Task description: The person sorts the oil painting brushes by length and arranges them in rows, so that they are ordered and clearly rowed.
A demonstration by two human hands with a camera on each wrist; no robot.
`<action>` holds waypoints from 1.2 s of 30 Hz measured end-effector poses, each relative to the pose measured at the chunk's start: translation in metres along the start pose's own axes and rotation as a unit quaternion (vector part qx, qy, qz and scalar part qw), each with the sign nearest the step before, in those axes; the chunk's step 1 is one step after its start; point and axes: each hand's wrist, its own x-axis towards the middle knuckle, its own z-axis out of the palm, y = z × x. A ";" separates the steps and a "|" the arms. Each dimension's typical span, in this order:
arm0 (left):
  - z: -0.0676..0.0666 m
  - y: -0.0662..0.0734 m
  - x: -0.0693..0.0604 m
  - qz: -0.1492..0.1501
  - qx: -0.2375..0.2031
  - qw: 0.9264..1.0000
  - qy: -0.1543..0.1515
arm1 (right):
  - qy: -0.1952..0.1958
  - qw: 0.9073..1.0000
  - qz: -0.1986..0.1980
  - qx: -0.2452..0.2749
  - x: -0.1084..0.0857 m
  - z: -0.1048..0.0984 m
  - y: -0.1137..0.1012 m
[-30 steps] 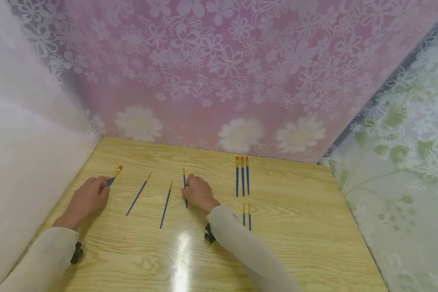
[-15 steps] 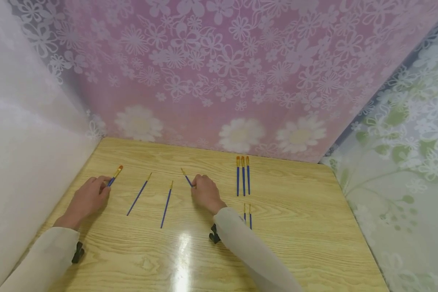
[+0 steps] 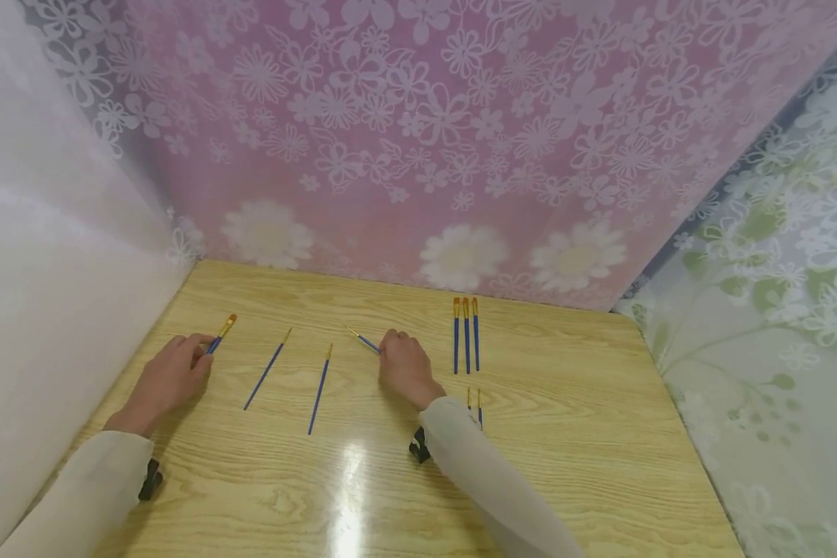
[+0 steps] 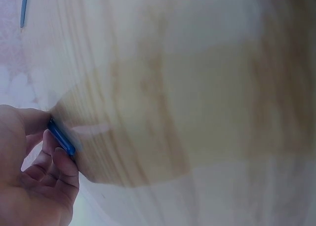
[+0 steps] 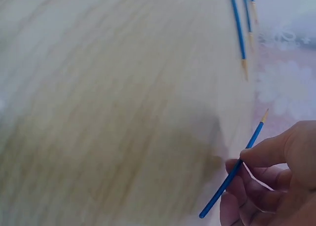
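My left hand [image 3: 170,377] pinches a flat paintbrush [image 3: 223,330] with orange bristles at the table's left side; its blue handle end shows between thumb and fingers in the left wrist view. Toward the middle, my right hand [image 3: 406,368] pinches a thin blue paintbrush [image 5: 255,134] between thumb and fingertips, its pointed tip directed away to the left. Between the hands lie two loose thin paintbrushes, one slanted paintbrush [image 3: 268,369] and one steeper paintbrush [image 3: 318,391].
Three orange-tipped paintbrushes [image 3: 466,341] lie side by side at the back right of the wooden table [image 3: 572,434]. Nearer, two thin paintbrushes [image 3: 480,411] are partly covered by the right sleeve. A pink flowered cloth [image 3: 390,155] rises behind, with pale cloth at both sides.
My right hand has drawn its thin paintbrush to the right, and the brush has swung from nearly upright in view to a leftward slant. The left hand stays in place.
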 end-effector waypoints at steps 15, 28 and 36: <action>-0.001 0.003 0.006 0.003 0.001 1.000 -0.004 | 0.036 0.993 -0.008 0.112 -0.042 -0.038 0.030; 0.001 -0.002 0.001 0.001 -0.001 1.000 0.004 | 0.016 0.970 0.047 0.238 -0.103 -0.069 0.075; 0.002 -0.004 0.001 -0.001 0.001 1.000 0.003 | 0.028 0.960 0.086 0.264 -0.129 -0.073 0.102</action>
